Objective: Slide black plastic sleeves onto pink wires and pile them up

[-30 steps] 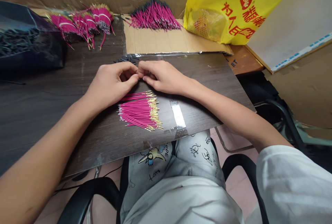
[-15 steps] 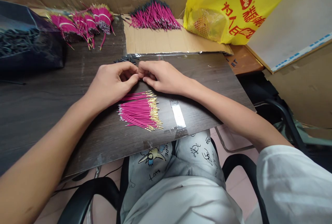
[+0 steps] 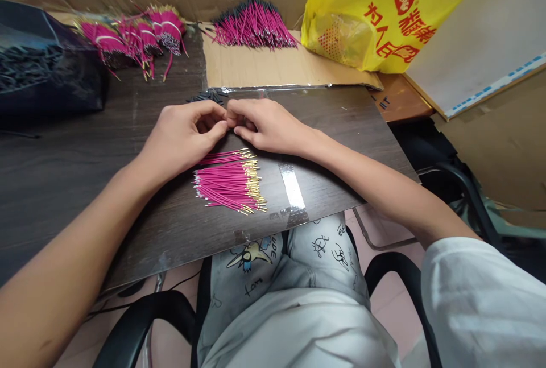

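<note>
My left hand and my right hand meet fingertip to fingertip above the dark table, both pinched closed. Whatever lies between the fingertips is hidden by the fingers. Just below them, a flat row of short magenta wires with gold-coloured tips on the right and silvery ends on the left rests on the tabletop. A few of these wires lie slightly apart at the top of the row, close under my left hand. Right behind my fingers is a small heap of short black tubes.
Tied magenta wire bundles lie at the back left beside a dark bag of black pieces. On a cardboard sheet sits a pile of black-ended magenta wires. A yellow plastic bag stands at the back right. Clear tape crosses the table.
</note>
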`<state>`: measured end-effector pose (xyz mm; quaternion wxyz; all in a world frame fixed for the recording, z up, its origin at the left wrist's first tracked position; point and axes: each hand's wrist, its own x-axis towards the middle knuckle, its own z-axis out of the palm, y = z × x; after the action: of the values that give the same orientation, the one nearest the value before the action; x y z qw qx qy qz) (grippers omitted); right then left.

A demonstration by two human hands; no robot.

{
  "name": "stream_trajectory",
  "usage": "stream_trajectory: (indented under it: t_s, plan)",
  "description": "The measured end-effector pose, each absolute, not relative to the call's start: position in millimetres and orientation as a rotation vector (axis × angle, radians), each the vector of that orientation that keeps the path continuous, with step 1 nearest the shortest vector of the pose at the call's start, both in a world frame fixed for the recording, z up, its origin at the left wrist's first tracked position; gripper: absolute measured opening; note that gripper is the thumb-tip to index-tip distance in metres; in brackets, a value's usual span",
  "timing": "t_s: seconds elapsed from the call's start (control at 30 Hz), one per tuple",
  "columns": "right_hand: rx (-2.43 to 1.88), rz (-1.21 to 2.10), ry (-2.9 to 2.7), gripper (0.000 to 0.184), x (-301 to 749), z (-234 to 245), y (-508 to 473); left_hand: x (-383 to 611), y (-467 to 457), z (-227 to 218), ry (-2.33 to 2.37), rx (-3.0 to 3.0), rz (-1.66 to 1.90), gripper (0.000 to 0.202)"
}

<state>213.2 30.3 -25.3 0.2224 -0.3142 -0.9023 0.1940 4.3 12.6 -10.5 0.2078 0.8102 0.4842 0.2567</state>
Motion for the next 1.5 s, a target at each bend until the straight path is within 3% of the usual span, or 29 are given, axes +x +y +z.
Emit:
stream_trajectory:
  t_s: [1.1, 1.5]
  plan:
    - [-0.808, 0.433, -2.448, 0.008, 212.6, -31.6, 28.3, 2.9, 16.5, -17.9, 1.307, 1.993, 0.913, 0.028]
    - [-0.819, 0.437, -2.312, 0.008, 212.6, -30.7, 30.0, 3.6, 22.9, -21.1, 1.109, 1.76, 1.104, 0.017]
